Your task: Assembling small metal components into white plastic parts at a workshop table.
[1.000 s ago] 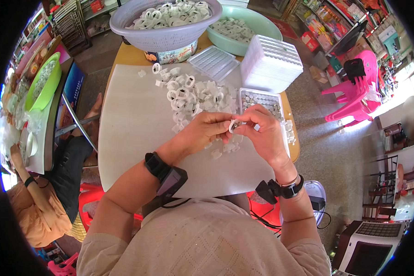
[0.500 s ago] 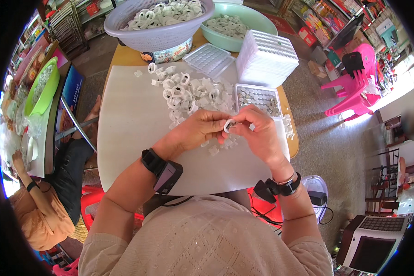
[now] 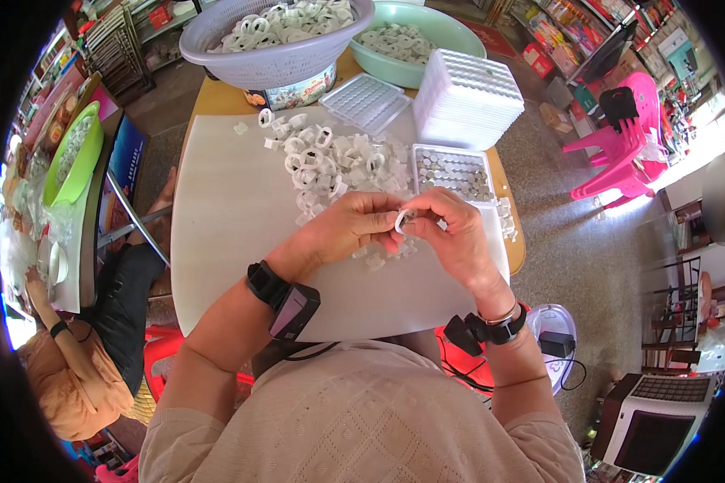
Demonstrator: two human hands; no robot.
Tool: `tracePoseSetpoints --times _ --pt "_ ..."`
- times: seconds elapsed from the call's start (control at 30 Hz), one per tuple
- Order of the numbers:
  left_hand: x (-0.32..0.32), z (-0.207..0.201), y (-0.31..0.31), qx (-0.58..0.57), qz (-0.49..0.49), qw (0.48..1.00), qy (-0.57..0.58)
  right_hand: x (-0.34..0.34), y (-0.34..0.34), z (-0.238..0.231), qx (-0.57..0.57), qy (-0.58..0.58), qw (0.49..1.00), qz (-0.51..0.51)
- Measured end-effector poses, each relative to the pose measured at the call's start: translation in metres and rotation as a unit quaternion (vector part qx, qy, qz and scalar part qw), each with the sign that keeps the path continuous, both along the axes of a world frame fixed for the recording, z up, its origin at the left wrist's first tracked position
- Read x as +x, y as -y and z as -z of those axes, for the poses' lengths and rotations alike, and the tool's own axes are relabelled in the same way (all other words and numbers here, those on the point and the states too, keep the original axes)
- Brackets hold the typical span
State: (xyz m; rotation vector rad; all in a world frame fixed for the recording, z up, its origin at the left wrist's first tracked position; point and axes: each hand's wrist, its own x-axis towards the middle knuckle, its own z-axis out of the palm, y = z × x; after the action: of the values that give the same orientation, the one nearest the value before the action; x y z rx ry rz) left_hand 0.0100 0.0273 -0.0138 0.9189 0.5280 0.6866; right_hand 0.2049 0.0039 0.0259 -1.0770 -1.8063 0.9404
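Over the front half of the white table, my left hand (image 3: 361, 219) and my right hand (image 3: 447, 228) meet at their fingertips. Between them they pinch a small white plastic ring (image 3: 404, 219) with a dark spot inside. Just beyond my hands lies a loose pile of white plastic rings (image 3: 312, 161), mixed with small clear pieces (image 3: 379, 165). Past my right hand sits a clear tray (image 3: 474, 197) holding small round silvery discs (image 3: 443, 171). Some clear pieces also lie beneath my fingers.
At the back stand a grey basket (image 3: 278, 63) full of white rings and a green basin (image 3: 379, 68). Stacked white trays (image 3: 471, 101) rise at the back right, beside a flat tray (image 3: 366, 105). Another person (image 3: 80, 362) sits at a table on the left.
Both hands stay almost in place, still holding the ring. The view has shifted very slightly.
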Motion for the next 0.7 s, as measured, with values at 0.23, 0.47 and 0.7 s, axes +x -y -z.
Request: tracePoseSetpoints --times 0.23,0.47,0.7 --pt "-0.0033 0.0003 -0.0019 0.009 0.042 0.999 -0.018 0.0051 -0.0002 -0.0001 -0.025 0.03 0.999 -0.02" --pt "0.0015 0.0005 -0.0027 -0.031 0.002 0.999 0.03 -0.0002 0.0016 -0.0058 -0.046 -0.001 0.998 0.031" --pt "0.0011 0.0006 -0.0026 -0.02 -0.004 1.0 0.024 -0.0019 0.0017 -0.0029 -0.043 -0.007 0.999 0.025"
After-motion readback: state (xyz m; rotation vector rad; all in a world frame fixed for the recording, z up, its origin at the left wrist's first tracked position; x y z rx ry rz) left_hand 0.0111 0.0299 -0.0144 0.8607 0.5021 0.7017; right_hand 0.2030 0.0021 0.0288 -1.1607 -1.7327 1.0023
